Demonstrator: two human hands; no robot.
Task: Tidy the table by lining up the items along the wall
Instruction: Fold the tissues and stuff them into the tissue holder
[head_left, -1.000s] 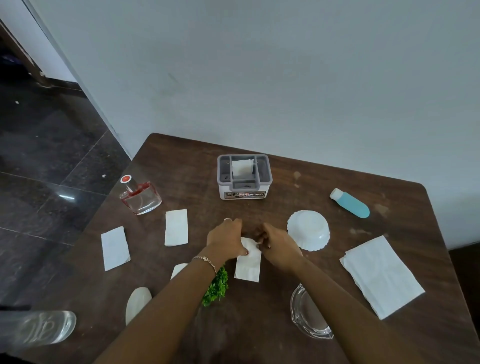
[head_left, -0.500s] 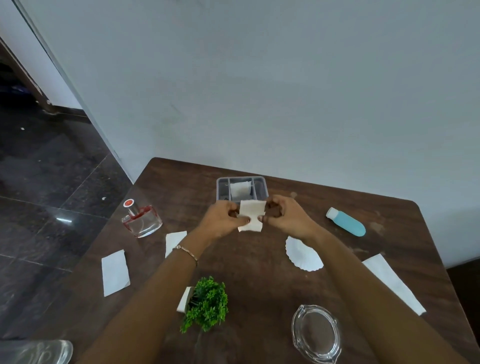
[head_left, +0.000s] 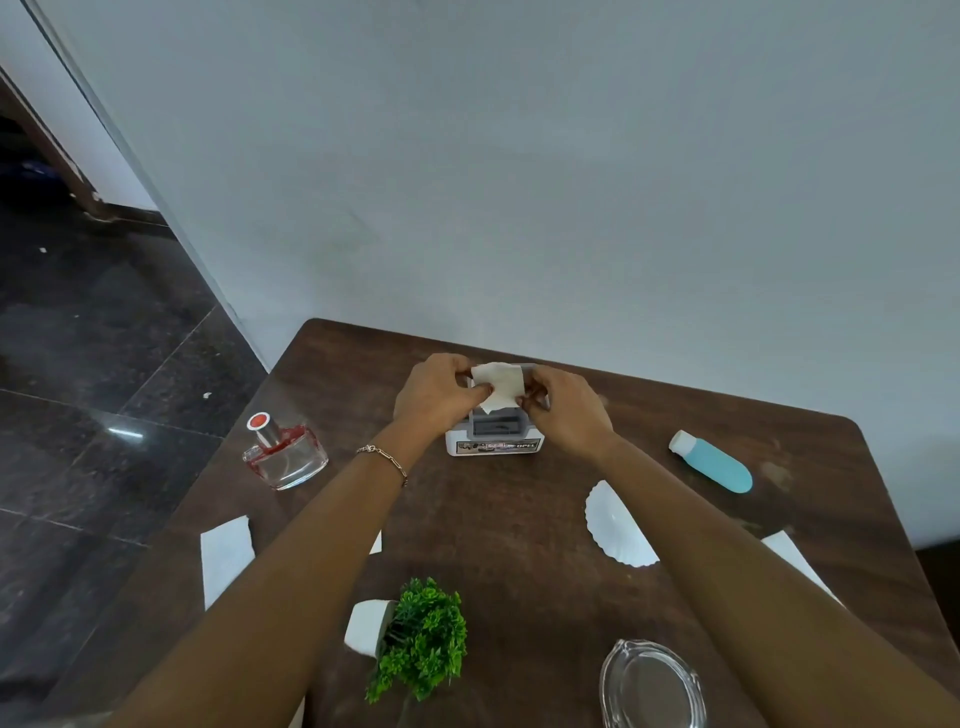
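My left hand and my right hand together pinch a small white folded napkin, held right over the top of the grey-and-white organiser box near the wall. A glass perfume bottle with a red cap stands at the table's left edge. At the right lies a blue bottle with a white cap. A white fluted paper cup lies on its side at centre right. A small green plant in a white pot lies tipped at the front.
Loose white napkins lie on the brown table: one at the left, a stack at the right edge. A clear glass ashtray sits front right. The white wall runs along the table's far edge; dark floor to the left.
Both hands lifted the napkin from the table's middle and carried it away from me to the top of the organiser box. The camera tilted up.
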